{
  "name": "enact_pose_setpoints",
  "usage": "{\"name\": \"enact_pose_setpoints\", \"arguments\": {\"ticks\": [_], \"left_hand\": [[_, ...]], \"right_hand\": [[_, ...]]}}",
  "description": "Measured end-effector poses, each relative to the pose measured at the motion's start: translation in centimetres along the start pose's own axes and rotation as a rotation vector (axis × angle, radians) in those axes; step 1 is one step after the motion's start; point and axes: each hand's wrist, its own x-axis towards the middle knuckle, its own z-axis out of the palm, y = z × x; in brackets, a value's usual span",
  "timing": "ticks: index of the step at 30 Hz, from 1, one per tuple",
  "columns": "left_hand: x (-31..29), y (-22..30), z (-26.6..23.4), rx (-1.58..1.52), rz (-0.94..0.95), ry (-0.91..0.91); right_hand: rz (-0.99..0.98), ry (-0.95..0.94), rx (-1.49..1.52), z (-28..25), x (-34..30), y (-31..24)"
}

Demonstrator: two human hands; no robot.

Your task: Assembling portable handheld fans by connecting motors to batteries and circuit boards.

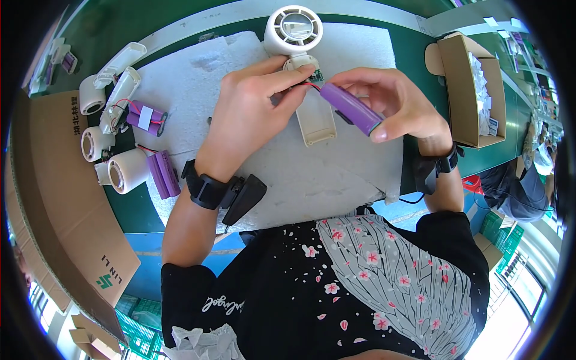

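Purple battery pack (351, 109), pinched by the right hand (403, 107), slants far-left to near-right, wired end toward the left hand (257, 99) (whose grip is hidden)

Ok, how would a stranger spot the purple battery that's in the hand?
Find the big white foam sheet on the green table. Over it, the right hand holds the purple battery at a slant, a red wire at its upper-left end, beside the open white fan handle. It is the only purple battery held; the others lie to the left, near more white fans.
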Motion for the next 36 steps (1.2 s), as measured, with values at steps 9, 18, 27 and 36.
{"name": "enact_pose_setpoints", "arguments": {"ticks": [9,18,27,36], "left_hand": [[0.0,-0.4,-0.7,-0.054,0.006,-0.071],[0.4,-0.5,-1.1,0.007,0.082,-0.103],[0.4,-0.7,-1.3,-0.043,0.065,-0.118],[0.6,-0.3,-1.7,-0.028,-0.052,-0.201]], "right_hand": [[-0.061,0.125,-0.457,3.3,-0.4,-0.1],[-0.381,0.318,-0.834,5.6,-0.3,1.1],[-0.42,0.39,-1.036,6.4,-1.0,1.0],[-0.454,0.423,-1.1,6.5,-0.7,1.4]]}}
